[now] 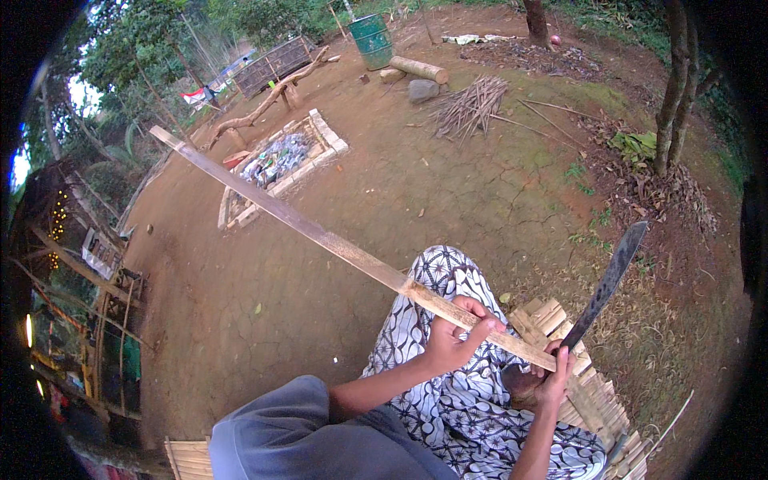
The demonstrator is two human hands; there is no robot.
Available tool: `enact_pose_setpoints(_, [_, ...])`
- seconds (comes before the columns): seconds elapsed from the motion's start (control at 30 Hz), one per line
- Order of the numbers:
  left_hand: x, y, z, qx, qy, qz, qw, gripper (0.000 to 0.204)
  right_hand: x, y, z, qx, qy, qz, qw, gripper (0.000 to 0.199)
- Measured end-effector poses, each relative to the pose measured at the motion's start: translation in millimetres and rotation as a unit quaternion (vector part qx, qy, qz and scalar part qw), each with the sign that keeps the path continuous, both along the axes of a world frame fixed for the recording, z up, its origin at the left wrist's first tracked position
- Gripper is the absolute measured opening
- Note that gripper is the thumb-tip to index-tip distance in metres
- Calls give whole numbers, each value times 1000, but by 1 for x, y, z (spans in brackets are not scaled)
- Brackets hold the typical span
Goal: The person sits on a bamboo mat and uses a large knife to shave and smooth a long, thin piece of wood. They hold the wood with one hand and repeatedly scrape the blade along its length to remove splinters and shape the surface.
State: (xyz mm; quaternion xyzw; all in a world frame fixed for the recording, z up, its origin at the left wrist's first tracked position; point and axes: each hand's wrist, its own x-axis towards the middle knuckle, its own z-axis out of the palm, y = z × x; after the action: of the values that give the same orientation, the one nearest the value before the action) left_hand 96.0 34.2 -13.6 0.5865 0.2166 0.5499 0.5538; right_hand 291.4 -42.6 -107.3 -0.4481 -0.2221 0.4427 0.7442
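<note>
A long split-bamboo strip (352, 254) slants from the upper left down across my lap. My left hand (462, 334) is closed around it near its lower end, thumb on top. In my right hand (555, 378) is a machete (610, 280), its dark blade pointing up and to the right. The fingers of that hand hide most of the handle. The strip's lower tip meets my right hand; whether those fingers also press on it, I cannot tell. Below lie my legs in black-and-white patterned cloth (448, 400).
I sit on a slatted bamboo bench (592, 392). Ahead, a brick-edged pit (332, 146) contains rubbish. Farther off are a green drum (370, 42), a log (419, 69), a grey rock (422, 90) and a pile of sticks (472, 106). Tree trunks (676, 96) rise at right.
</note>
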Motion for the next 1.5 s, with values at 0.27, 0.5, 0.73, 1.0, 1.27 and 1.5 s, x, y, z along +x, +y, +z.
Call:
enact_pose_setpoints(0.27, [-11,1,1,103,140,-7,985,21,-1,0,13,-52,87,65,993,22])
enact_pose_setpoints(0.5, [-15,3,23,105,188,-75,974,29,-6,1,7,-25,139,91,986,24])
enact_pose_setpoints(0.73, [-20,-2,25,-169,160,-171,957,24,-6,2,11,6,191,92,977,24])
enact_pose_setpoints(1.0, [-27,4,25,-217,190,-179,941,16,-2,3,7,29,267,70,961,23])
enact_pose_setpoints(1.27, [-24,11,31,-86,206,-86,971,19,-13,2,9,30,319,105,941,20])
enact_pose_setpoints(1.5, [-14,9,36,-57,201,-13,978,21,-15,0,0,7,359,144,922,24])
